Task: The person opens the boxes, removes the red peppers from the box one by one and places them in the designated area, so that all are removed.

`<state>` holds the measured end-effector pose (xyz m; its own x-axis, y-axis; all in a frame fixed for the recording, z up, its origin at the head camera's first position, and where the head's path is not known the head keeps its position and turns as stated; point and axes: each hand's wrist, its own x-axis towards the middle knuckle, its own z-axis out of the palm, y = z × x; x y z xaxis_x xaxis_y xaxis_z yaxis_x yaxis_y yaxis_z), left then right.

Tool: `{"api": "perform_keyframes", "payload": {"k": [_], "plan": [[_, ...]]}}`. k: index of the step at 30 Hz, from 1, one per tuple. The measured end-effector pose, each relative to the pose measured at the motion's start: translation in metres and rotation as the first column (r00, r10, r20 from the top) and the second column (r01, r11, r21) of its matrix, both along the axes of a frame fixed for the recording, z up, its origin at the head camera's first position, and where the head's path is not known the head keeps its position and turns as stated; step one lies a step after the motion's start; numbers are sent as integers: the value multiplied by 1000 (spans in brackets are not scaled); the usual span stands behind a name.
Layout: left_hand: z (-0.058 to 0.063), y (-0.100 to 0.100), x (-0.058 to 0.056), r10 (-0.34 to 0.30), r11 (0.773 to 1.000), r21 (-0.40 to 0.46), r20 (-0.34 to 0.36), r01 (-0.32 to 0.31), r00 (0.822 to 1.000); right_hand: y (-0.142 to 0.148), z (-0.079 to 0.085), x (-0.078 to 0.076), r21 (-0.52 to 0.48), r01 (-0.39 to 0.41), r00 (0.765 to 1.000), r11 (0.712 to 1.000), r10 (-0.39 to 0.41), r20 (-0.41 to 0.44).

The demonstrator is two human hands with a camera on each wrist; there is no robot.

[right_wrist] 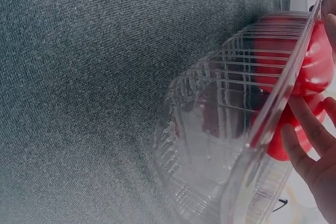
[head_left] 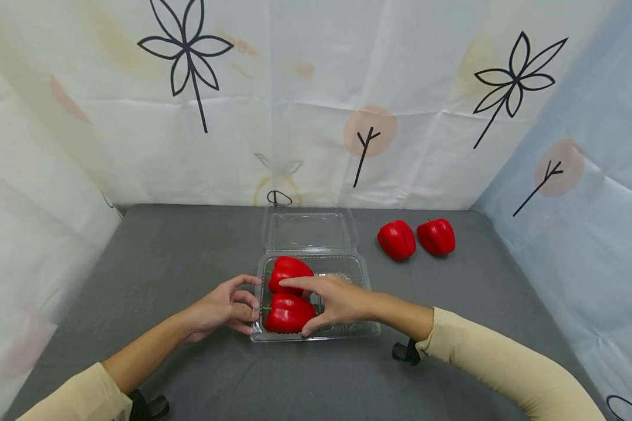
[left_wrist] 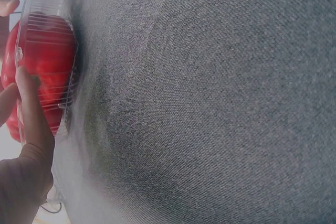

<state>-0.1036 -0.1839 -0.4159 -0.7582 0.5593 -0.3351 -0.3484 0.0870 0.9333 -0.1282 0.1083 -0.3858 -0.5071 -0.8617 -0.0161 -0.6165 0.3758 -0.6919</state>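
Observation:
A clear plastic clamshell container (head_left: 347, 333) lies with its lid folded back. Two red bell peppers sit in its left half, a rear pepper (head_left: 291, 266) behind a front pepper (head_left: 289, 314), stems to the left. At the container's left rim, my left hand (head_left: 226, 307) pinches the edge; the left wrist view shows fingertips on both sides of it. My right hand (head_left: 339, 301) reaches over from the right with fingers spread. Its index finger lies over the rear pepper and its thumb is at the front pepper's right side. Right fingers (right_wrist: 310, 124) also show against red skin.
Two more red bell peppers stand behind and right of the container, one pepper (head_left: 397, 240) left of the other pepper (head_left: 436, 237). The transparent lid (head_left: 311, 231) lies toward the back wall. Patterned white cloth (head_left: 305, 117) encloses the grey tabletop (head_left: 189, 245).

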Motion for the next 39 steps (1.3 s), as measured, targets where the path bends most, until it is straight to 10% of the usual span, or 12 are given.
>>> {"api": "perform_keyframes", "payload": {"k": [8, 39], "plan": [[0, 1, 0, -2, 1000, -27, 1, 2, 1000, -2, 1, 2, 65, -23, 992, 998, 31, -118], [0, 1, -1, -7, 1000, -2, 16, 7, 1000, -14, 5, -4, 166, -50, 985, 985, 76, -156]]}}
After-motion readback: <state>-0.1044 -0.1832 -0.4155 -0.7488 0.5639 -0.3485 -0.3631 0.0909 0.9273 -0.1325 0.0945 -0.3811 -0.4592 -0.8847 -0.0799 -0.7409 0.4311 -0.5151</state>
